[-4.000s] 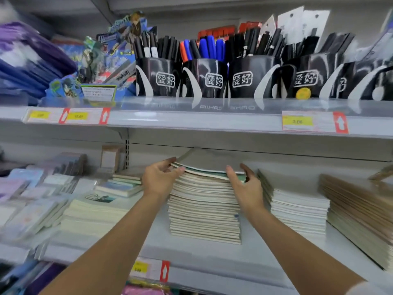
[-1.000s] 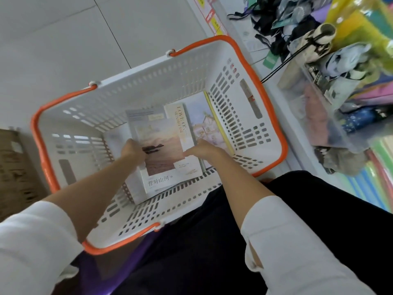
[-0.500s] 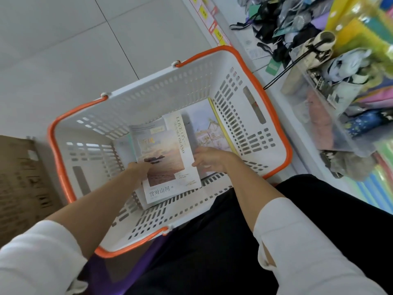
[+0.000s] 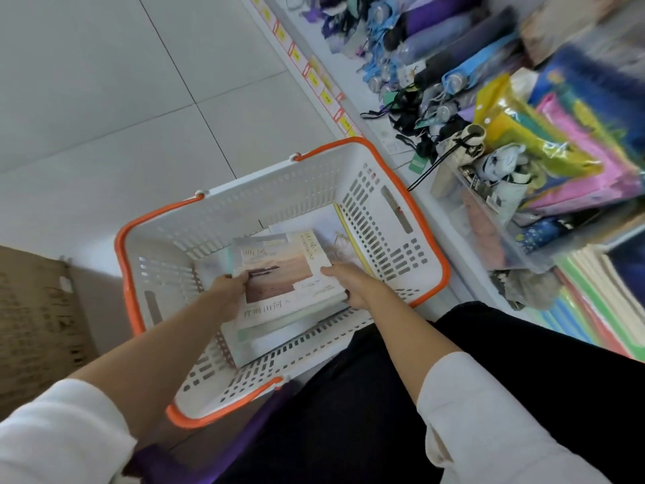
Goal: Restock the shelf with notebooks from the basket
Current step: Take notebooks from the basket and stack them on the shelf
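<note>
1. The left grip (image 4: 228, 291) holds the left edge of a stack of notebooks (image 4: 279, 274), with the thumb lying on the top cover and the fingers hidden beneath.
2. The right grip (image 4: 352, 284) clasps the right edge of the same stack, thumb on top, fingers tucked under.
3. The stack sits inside the basket (image 4: 279, 193), tilted, its near edge close to the near wall. The top cover shows a sunset picture with printed characters below it.
4. The basket is white with an orange rim and stands on the tiled floor (image 4: 139, 99), just beside the bottom shelf (image 4: 412, 190).
5. More notebooks (image 4: 331, 228) lie flat on the basket bottom, partly covered by the held stack.
6. The shelf carries folded umbrellas (image 4: 453, 75), a clear bin (image 4: 488, 232) and bright plastic folders (image 4: 558, 158).
7. A cardboard box (image 4: 35, 309) stands left of the basket.
</note>
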Action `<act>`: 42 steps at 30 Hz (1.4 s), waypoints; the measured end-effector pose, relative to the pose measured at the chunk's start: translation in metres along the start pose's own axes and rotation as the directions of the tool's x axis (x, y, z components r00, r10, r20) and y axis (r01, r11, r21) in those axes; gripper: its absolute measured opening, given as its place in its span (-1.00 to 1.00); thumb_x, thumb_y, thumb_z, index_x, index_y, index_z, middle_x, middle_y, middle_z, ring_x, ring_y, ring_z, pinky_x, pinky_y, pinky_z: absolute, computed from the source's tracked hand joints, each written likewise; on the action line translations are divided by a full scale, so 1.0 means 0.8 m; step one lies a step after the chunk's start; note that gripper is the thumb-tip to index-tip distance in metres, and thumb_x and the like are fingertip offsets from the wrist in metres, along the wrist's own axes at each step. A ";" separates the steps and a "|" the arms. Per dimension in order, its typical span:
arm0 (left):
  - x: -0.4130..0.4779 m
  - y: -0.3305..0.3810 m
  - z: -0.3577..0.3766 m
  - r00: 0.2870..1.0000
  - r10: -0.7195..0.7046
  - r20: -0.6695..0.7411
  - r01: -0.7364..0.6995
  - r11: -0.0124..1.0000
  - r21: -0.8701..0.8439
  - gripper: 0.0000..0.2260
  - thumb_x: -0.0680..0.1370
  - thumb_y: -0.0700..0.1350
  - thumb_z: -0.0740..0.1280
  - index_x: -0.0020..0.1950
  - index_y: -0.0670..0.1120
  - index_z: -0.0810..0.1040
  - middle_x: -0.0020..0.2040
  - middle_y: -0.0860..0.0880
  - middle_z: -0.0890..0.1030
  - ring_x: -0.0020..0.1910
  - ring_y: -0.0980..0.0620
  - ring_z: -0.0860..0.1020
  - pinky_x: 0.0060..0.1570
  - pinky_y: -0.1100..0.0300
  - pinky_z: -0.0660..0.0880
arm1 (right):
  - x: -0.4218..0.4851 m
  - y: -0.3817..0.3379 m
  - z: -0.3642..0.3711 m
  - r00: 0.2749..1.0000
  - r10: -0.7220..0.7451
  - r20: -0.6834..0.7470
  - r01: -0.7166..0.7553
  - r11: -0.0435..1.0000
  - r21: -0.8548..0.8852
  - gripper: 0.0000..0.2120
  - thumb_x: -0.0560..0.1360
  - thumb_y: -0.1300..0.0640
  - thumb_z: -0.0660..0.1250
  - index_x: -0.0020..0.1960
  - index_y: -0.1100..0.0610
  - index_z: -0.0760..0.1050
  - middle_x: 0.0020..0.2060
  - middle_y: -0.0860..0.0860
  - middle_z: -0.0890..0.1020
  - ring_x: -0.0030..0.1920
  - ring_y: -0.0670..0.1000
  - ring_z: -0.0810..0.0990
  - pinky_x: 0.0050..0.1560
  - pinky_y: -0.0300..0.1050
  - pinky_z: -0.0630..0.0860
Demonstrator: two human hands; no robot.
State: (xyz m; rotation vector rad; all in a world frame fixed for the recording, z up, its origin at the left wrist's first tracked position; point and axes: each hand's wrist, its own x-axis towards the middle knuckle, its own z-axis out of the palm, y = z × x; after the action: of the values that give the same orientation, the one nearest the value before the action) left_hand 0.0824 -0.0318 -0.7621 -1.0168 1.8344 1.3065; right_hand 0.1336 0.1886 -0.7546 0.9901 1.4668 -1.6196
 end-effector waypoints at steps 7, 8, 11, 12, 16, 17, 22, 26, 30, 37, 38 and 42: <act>-0.061 0.035 0.024 0.973 0.219 0.075 -0.219 0.976 -0.013 -0.66 0.48 -0.41 0.32 0.22 -0.20 0.39 0.12 -0.24 0.55 -0.04 -0.22 0.57 -0.06 -0.10 0.57 | -0.067 -0.011 -0.027 0.978 -0.153 -0.145 0.151 0.988 -0.022 -0.49 0.55 0.18 0.31 0.48 0.10 0.29 0.36 0.10 0.48 0.31 0.12 0.48 0.37 0.14 0.37; -0.077 0.041 0.029 0.963 0.255 0.082 -0.254 0.967 -0.025 -0.64 0.49 -0.41 0.31 0.24 -0.20 0.38 0.11 -0.24 0.54 -0.06 -0.20 0.55 -0.08 -0.08 0.56 | -0.083 -0.015 -0.033 0.968 -0.189 -0.165 0.186 0.982 -0.030 -0.51 0.56 0.21 0.29 0.47 0.11 0.31 0.35 0.09 0.48 0.30 0.11 0.48 0.37 0.12 0.37; -0.118 0.059 0.044 0.924 0.367 0.110 -0.366 0.930 -0.023 -0.66 0.53 -0.32 0.30 0.27 -0.17 0.35 0.09 -0.20 0.52 -0.07 -0.15 0.52 -0.11 -0.03 0.52 | -0.138 -0.030 -0.048 0.933 -0.291 -0.212 0.284 0.957 -0.065 -0.53 0.59 0.28 0.25 0.48 0.14 0.28 0.36 0.08 0.46 0.34 0.11 0.44 0.24 -0.04 0.41; -0.132 0.065 0.049 0.908 0.404 0.111 -0.405 0.914 -0.014 -0.68 0.55 -0.27 0.31 0.28 -0.17 0.34 0.08 -0.17 0.51 -0.05 -0.13 0.51 -0.11 -0.01 0.49 | -0.152 -0.033 -0.054 0.918 -0.327 -0.226 0.321 0.945 -0.065 -0.51 0.58 0.29 0.25 0.48 0.13 0.27 0.36 0.07 0.46 0.33 0.11 0.44 0.15 -0.06 0.43; -0.184 0.091 0.063 0.822 0.559 0.105 -0.559 0.828 -0.033 -0.66 0.54 -0.23 0.33 0.28 -0.21 0.35 0.14 -0.17 0.53 0.09 -0.17 0.54 -0.04 0.06 0.46 | -0.216 -0.046 -0.071 0.866 -0.427 -0.260 0.427 0.902 -0.060 -0.40 0.52 0.39 0.29 0.50 0.07 0.25 0.37 0.08 0.46 0.29 0.13 0.48 0.26 0.09 0.45; -0.197 0.098 0.067 0.803 0.583 0.122 -0.582 0.812 -0.051 -0.65 0.53 -0.27 0.34 0.29 -0.22 0.36 0.15 -0.16 0.54 0.11 -0.17 0.54 -0.03 0.07 0.46 | -0.234 -0.050 -0.076 0.852 -0.450 -0.270 0.452 0.890 -0.058 -0.42 0.53 0.39 0.27 0.49 0.08 0.25 0.37 0.10 0.47 0.29 0.16 0.49 0.27 0.13 0.45; -0.279 0.131 0.086 0.711 0.671 0.208 -0.656 0.740 -0.148 -0.50 0.45 -0.42 0.32 0.34 -0.18 0.30 0.15 -0.15 0.52 0.12 -0.15 0.52 0.10 -0.02 0.51 | -0.326 -0.064 -0.095 0.784 -0.568 -0.252 0.559 0.821 -0.113 -0.53 0.62 0.24 0.18 0.49 0.02 0.20 0.33 0.08 0.49 0.24 0.17 0.54 0.23 0.15 0.49; -0.341 0.156 0.103 0.599 0.766 0.233 -0.747 0.639 -0.183 -0.53 0.45 -0.36 0.30 0.32 -0.12 0.30 0.13 -0.09 0.52 0.14 -0.11 0.51 0.19 -0.10 0.49 | -0.390 -0.069 -0.108 0.561 -0.705 -0.434 0.643 0.701 -0.308 -0.48 0.57 0.32 0.23 0.49 0.07 0.26 0.30 0.03 0.51 0.23 0.10 0.54 0.15 -0.01 0.52; -0.404 0.191 0.128 0.441 0.841 0.315 -0.830 0.515 -0.215 -0.65 0.39 -0.32 0.32 0.13 -0.08 0.42 0.12 -0.08 0.59 0.10 -0.12 0.55 0.13 -0.09 0.53 | -0.452 -0.063 -0.135 0.405 -0.717 -0.568 0.713 0.636 -0.295 -0.48 0.53 0.27 0.29 0.45 0.00 0.33 0.31 0.00 0.53 0.23 0.08 0.54 0.23 0.10 0.51; -0.559 0.248 0.182 0.223 0.846 0.485 -0.855 0.409 -0.320 -0.58 0.36 -0.20 0.42 0.19 -0.15 0.43 0.10 -0.06 0.58 0.04 -0.07 0.55 0.04 0.04 0.53 | -0.575 -0.048 -0.188 0.193 -0.653 -0.732 0.910 0.398 -0.116 -0.49 0.52 0.37 0.31 0.41 0.03 0.39 0.20 0.05 0.60 0.09 0.12 0.64 0.12 0.10 0.57; -0.581 0.255 0.190 0.185 0.832 0.523 -0.858 0.396 -0.326 -0.48 0.29 -0.14 0.43 0.23 -0.15 0.44 0.10 -0.08 0.60 0.02 -0.09 0.58 0.04 0.01 0.56 | -0.591 -0.045 -0.197 0.168 -0.637 -0.752 0.922 0.371 -0.109 -0.50 0.51 0.37 0.31 0.39 0.04 0.40 0.20 0.06 0.61 0.10 0.13 0.64 0.13 0.13 0.57; -0.661 0.279 0.221 0.006 0.767 0.642 -0.875 0.315 -0.368 -0.48 0.29 -0.15 0.40 0.26 -0.12 0.49 0.08 -0.12 0.64 -0.03 -0.12 0.63 0.01 -0.04 0.60 | -0.645 -0.035 -0.232 0.102 -0.558 -0.824 0.960 0.272 -0.065 -0.53 0.52 0.41 0.28 0.37 0.10 0.42 0.17 0.09 0.63 0.05 0.12 0.65 0.06 0.09 0.60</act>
State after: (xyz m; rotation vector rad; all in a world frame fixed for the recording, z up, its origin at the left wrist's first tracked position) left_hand 0.1552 0.2956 -0.2641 0.9666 1.6994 1.7746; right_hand 0.3492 0.3852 -0.2894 1.2951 2.5609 -2.7721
